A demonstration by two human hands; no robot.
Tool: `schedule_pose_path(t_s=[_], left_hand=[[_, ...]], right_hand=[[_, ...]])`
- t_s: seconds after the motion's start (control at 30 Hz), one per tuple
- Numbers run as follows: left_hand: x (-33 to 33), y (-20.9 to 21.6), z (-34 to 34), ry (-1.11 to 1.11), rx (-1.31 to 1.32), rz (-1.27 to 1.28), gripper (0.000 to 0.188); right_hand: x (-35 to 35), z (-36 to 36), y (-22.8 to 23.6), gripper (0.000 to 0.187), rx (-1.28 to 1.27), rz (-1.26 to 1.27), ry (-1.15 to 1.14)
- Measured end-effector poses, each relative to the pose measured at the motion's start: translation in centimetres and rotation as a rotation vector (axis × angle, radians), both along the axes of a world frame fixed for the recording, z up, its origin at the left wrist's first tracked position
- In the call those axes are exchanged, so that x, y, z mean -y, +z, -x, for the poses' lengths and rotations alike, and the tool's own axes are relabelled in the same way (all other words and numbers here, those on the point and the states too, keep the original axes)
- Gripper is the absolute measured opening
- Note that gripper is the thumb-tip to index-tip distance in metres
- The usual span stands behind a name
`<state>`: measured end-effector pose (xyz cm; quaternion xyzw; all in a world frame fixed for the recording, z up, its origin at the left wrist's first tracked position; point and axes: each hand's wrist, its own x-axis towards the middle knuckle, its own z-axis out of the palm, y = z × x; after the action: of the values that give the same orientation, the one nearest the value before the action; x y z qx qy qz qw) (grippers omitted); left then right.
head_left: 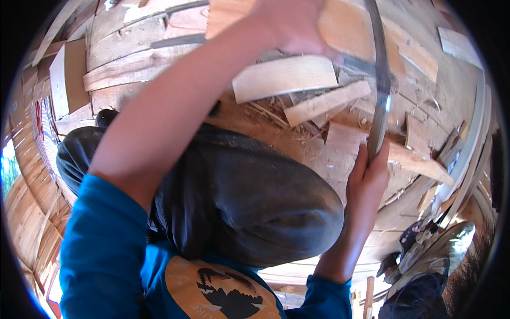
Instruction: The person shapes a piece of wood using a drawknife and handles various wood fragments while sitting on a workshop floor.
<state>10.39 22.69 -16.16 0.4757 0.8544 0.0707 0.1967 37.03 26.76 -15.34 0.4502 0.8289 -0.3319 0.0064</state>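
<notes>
My right hand (367,181) is clenching the handle (377,130) of a long, dark metal blade (381,64), which is crossing in front of a broad tan wooden board (348,32). My left hand (292,26) is overlapping that board; whether it is gripping, I cannot tell.

I wore a bright blue fabric shirt (153,266) with sleeves (103,239) ending near the elbow, its front marked by a large round orange print (226,290) bearing black shapes and faint lettering, and loose charcoal-black fabric trousers (249,196), creased and flecked with pale specks around the knee.
</notes>
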Motion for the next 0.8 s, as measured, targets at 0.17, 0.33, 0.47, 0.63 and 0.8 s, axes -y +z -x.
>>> schedule_pose_path(t_s=[0.17, 0.33, 0.47, 0.63, 0.8], left_hand=[[0.1, -1.0, 0.0, 0.012, -0.042, -0.053, 0.102], [-0.1, -0.4, 0.4, 0.011, -0.029, -0.013, 0.103], [0.0, -0.2, 0.2, 0.024, 0.02, 0.003, 0.106], [-0.4, -0.4, 0.4, 0.017, -0.025, -0.013, 0.109], [-0.8, -1.4, 0.7, 0.023, -0.075, 0.032, 0.111]], right_hand=[[1.3, 0.0, -0.5, 0.021, 0.0, 0.005, -0.079], [0.1, 2.8, -2.5, 0.024, -0.038, -0.039, -0.055], [2.5, -1.7, -1.1, 0.018, 0.024, 0.05, -0.137], [2.5, -1.7, -0.3, 0.021, -0.02, -0.037, -0.064], [-1.1, 2.0, -2.4, 0.024, -0.035, -0.047, -0.027]])
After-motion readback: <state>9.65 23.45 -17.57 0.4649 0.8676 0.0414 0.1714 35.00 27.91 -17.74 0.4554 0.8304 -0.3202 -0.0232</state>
